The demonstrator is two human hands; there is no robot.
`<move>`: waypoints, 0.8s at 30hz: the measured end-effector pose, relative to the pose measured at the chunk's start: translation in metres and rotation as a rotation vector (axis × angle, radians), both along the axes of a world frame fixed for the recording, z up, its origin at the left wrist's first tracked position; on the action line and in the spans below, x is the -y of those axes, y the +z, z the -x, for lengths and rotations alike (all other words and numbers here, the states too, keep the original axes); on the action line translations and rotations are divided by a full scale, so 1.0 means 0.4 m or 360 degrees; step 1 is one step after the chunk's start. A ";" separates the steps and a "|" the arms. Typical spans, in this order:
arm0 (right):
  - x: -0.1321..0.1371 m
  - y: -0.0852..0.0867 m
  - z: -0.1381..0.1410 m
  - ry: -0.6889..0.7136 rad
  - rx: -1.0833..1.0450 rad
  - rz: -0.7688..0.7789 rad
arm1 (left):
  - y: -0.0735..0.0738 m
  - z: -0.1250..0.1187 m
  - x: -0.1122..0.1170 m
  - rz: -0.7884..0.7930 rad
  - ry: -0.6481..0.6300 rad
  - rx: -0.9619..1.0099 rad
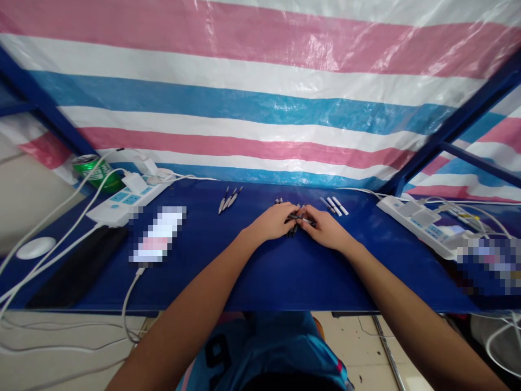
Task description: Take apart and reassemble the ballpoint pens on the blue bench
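Note:
My left hand (279, 221) and my right hand (323, 227) meet over the blue table, fingers closed on a dark pen (300, 218) that lies crosswise between them. Several more dark pens (292, 232) rest on the tabletop under my fingers, mostly covered. Tips of other pens (278, 200) show just beyond my left hand. Grey pens (229, 201) lie in a small group to the left. On the right, beyond my right hand, are white sticks like pen caps or barrels (337, 206) and a thin clear-and-dark one (326, 206).
On the left are a phone (158, 234) with a cable, a white power strip (126, 203), a green can (96, 175), a black flat item (79, 269) and a white round object (36, 247). Another power strip (419, 224) sits right. Blue frame bars (419, 146) and a striped sheet (260, 92) enclose the table.

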State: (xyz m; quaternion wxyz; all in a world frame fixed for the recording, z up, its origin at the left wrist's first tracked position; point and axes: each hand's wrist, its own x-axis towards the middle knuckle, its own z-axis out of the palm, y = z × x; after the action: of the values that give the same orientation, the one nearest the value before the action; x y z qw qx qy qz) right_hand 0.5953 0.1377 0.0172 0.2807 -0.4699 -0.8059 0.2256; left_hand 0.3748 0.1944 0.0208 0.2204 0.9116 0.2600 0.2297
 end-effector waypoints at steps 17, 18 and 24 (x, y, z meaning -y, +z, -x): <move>0.004 0.008 0.003 -0.0001 -0.0001 -0.0011 | 0.003 0.000 -0.001 -0.0008 0.0007 -0.0003; 0.004 0.008 0.003 0.0001 -0.0004 -0.0010 | 0.002 0.000 -0.001 -0.0009 0.0006 -0.0002; 0.003 0.010 0.002 0.0008 -0.0004 -0.0022 | 0.001 -0.001 -0.001 -0.0001 0.0002 0.0009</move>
State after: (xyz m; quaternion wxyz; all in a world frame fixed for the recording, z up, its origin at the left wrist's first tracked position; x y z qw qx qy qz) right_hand 0.5944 0.1363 0.0210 0.2843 -0.4656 -0.8083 0.2212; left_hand 0.3752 0.1947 0.0211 0.2207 0.9109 0.2599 0.2325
